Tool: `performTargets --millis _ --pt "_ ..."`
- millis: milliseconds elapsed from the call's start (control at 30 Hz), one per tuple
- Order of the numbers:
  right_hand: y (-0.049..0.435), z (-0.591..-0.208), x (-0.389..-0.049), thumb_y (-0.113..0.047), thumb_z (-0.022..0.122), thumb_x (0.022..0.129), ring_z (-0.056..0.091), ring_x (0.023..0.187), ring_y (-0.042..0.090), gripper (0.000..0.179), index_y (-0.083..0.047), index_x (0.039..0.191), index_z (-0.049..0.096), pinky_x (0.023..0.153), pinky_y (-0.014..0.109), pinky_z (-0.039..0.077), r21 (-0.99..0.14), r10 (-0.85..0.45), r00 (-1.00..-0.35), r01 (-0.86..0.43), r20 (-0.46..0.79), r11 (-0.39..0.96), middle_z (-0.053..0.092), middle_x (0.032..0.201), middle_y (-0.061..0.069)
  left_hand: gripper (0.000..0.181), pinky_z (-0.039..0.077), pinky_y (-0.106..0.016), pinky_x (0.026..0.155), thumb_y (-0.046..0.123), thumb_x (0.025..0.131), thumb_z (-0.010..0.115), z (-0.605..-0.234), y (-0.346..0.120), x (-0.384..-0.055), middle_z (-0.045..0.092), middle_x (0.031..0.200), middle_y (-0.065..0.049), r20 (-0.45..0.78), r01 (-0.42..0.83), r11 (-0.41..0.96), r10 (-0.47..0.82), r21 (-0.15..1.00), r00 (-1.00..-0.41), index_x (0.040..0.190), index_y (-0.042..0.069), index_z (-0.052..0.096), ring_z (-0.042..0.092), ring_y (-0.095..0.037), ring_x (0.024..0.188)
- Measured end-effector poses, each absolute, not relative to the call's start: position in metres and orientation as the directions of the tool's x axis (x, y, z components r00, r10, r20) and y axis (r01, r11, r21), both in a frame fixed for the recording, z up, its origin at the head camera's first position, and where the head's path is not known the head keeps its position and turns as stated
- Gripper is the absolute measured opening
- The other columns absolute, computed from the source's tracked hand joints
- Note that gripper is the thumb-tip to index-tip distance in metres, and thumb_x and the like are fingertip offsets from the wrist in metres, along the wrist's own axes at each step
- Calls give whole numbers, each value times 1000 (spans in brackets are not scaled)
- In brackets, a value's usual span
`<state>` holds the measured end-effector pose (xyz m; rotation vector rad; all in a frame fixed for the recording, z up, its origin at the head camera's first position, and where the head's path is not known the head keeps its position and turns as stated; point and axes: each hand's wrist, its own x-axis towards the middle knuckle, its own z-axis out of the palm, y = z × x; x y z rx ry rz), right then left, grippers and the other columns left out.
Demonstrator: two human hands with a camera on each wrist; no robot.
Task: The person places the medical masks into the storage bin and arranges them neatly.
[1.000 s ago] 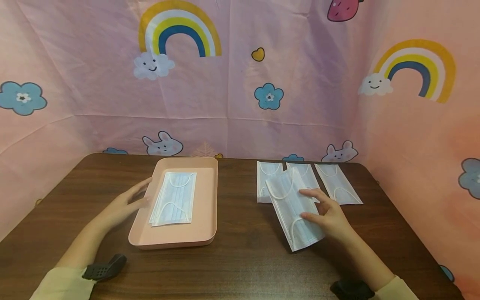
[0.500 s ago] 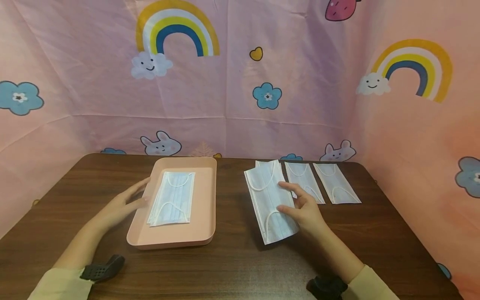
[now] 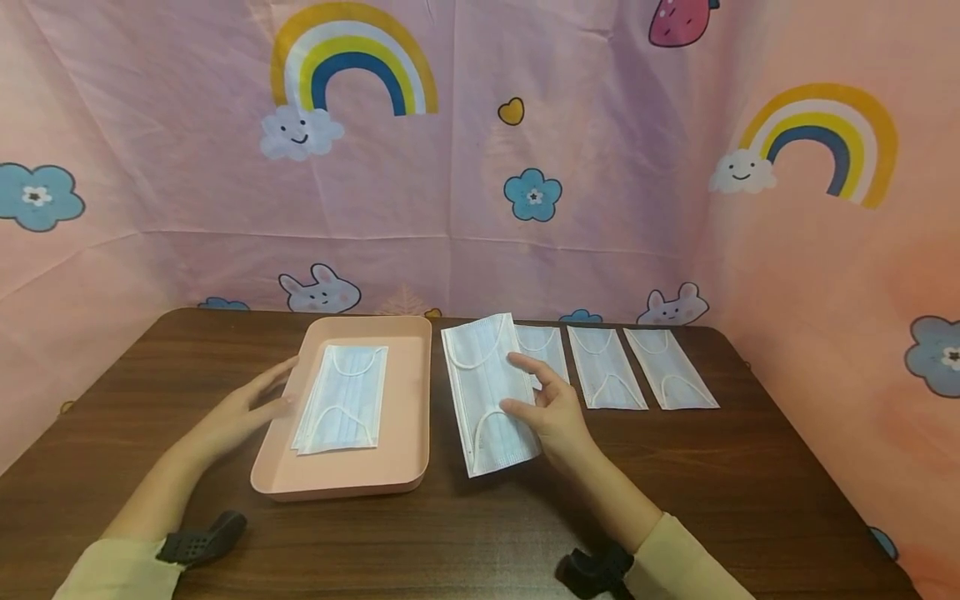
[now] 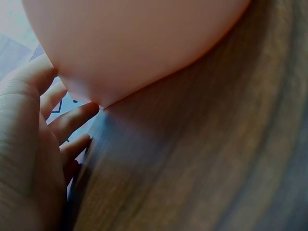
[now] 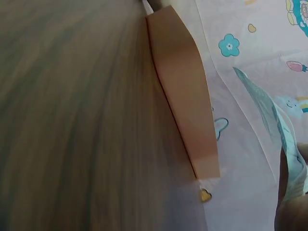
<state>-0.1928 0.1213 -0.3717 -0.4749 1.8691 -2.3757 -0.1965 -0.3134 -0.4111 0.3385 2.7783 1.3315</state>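
Observation:
Raised above the table, a pale blue pleated face mask (image 3: 480,383) is pinched at its right edge by my right hand (image 3: 562,421). It tilts just to the right of a pink tray (image 3: 406,392). In the right wrist view the mask (image 5: 284,139) shows edge-on, with the tray's side wall (image 5: 185,91) beyond. Inside the tray lie overlapping face masks (image 3: 347,400), white ear loops facing up. My left hand (image 3: 232,421) touches the tray's left rim with fingers spread and fairly straight. The left wrist view has the fingertips (image 4: 89,110) against the tray's outer wall (image 4: 134,43).
Three more face masks lie in a row at the back right: one (image 3: 543,346) partly behind the held mask, one (image 3: 606,367) in the middle, one (image 3: 670,367) rightmost. The brown wooden table (image 3: 360,542) meets a patterned pink cloth (image 3: 480,167) behind.
My right hand has carried the held mask leftward, from over the row of masks to beside the tray. The left hand and tray have stayed in place.

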Motion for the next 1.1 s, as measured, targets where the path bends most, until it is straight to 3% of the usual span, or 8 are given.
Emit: performTargets --millis 200,467,700,1100 --pt "99 -375 -194 19 64 79 61 98 23 63 1 137 47 77 33 55 -961 -221 -960 -113 171 -254 47 129 20 71 24 -72 95 31 96 58 -410 -313 -195 29 147 -31 69 187 616 210 765 -975 154 15 21 26 -54 131" --pt "66 -378 -195 15 66 80 57 110 27 61 -2 136 50 87 33 51 -965 -167 -976 -98 141 -242 45 135 15 71 25 -72 95 31 96 57 -413 -313 -198 28 149 -29 62 187 617 218 764 -974 154 17 20 26 -54 132" --pt "32 -371 -192 14 67 80 64 98 28 60 -7 134 54 75 38 56 -956 -144 -988 -17 61 -293 50 128 14 71 25 -71 95 30 96 58 -413 -314 -197 26 150 -27 61 180 604 212 776 -975 154 18 20 25 -53 133" --pt "-21 -356 -196 12 71 76 67 89 23 57 -13 126 61 71 35 57 -964 -153 -988 13 28 -266 60 112 7 70 25 -70 96 28 96 58 -412 -313 -195 28 149 -28 80 202 603 224 772 -971 154 16 21 26 -53 132"
